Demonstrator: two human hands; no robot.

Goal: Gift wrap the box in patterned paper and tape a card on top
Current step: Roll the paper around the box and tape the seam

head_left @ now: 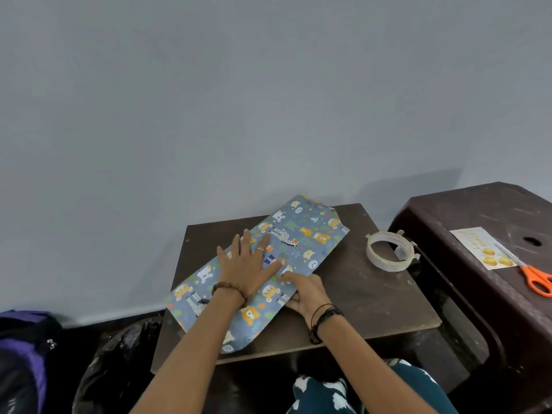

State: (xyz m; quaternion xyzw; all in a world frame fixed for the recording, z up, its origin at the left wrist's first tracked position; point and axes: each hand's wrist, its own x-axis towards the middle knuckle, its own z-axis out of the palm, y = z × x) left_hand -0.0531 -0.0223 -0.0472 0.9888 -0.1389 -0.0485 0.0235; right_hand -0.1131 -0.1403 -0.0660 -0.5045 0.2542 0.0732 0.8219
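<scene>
Blue patterned paper (301, 234) with bears and animals lies folded over the box on a small dark table (373, 294), running diagonally; the box itself is hidden under it. My left hand (248, 264) presses flat on the paper's middle with fingers spread. My right hand (304, 291) rests at the paper's near right edge, its index finger stretched onto the paper beside my left thumb; its other fingers are curled at the edge. A roll of clear tape (388, 251) sits on the table's right side. The card (484, 248) lies on a brown stool to the right.
Orange-handled scissors (534, 279) lie next to the card on the brown plastic stool (448, 210). A black plastic bag (119, 354) and a purple backpack (27, 348) sit on the floor at left. A grey wall stands behind the table.
</scene>
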